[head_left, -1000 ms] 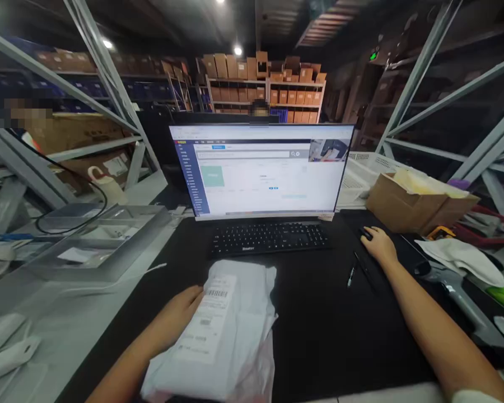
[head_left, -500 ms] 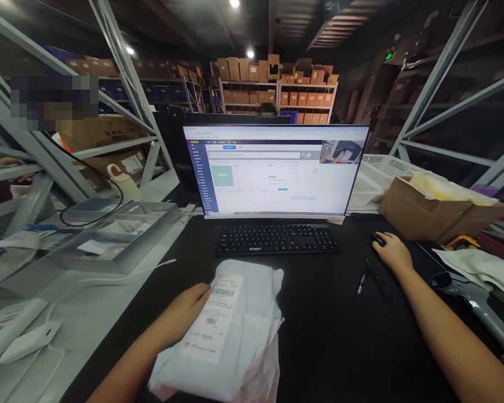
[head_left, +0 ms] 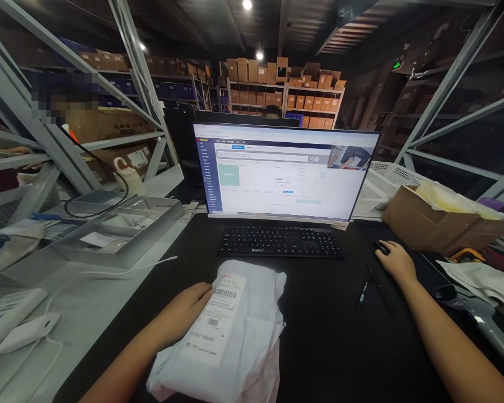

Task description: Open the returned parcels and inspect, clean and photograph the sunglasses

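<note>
Parcel (head_left: 231,330): a white poly mailer lying flat on the black mat (head_left: 319,336), at the near edge, directly in front of the keyboard (head_left: 280,242) and apart from it. A shipping label (head_left: 216,316) with a barcode faces up on the left half of the parcel.

Left hand (head_left: 185,313): rests against the left edge of the parcel, touching the label side. Fingers lie loosely extended along the edge, not clenched; whether they curl under the parcel cannot be determined.

Right hand (head_left: 397,263): lies palm down on the mouse (head_left: 381,247), on the right of the mat. Fingers are lightly curved over the mouse body, covering most of it.

Pen (head_left: 364,288): lies on the mat just left of the right wrist, not touched.

Monitor (head_left: 283,170): stands behind the keyboard, screen lit, showing a software page with a side menu and a search bar.

Box (head_left: 437,221): an open cardboard carton to the right of the monitor, near the mouse, with yellowish material inside.

Scanner (head_left: 470,308): a grey handheld unit lying right of the right forearm.

Tray (head_left: 121,232): a clear compartment tray on the grey table to the left of the mat, with a white cable (head_left: 130,271) running in front of it
</note>
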Available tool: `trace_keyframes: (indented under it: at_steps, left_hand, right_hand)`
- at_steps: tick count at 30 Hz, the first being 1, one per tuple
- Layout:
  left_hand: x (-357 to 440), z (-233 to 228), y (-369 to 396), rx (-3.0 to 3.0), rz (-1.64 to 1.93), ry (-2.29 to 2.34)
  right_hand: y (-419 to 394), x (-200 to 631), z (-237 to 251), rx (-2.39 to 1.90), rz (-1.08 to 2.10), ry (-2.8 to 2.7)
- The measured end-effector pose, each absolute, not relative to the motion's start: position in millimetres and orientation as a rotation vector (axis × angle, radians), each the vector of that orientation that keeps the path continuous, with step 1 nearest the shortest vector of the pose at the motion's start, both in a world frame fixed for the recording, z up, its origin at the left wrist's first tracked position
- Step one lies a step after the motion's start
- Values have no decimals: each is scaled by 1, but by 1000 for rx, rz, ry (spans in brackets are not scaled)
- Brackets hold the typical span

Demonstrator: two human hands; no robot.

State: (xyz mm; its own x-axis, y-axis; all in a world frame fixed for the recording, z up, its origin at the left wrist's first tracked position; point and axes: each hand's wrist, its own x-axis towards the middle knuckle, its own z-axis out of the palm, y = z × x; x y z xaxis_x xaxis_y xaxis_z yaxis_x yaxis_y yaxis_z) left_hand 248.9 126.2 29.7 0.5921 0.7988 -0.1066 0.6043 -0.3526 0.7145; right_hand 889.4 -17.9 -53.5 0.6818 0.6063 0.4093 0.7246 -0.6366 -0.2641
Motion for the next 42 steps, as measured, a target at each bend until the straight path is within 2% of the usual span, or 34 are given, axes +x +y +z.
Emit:
trace_keyframes:
  at_steps: [8,42]
  left_hand:
    - [248,25,127,2100,253,1098]
    - [248,25,126,2040,338,1150]
  right_hand:
    - [-15,890,-53,-2473,-389,-1016]
    - [-15,889,-55,-2476,-459,-1029]
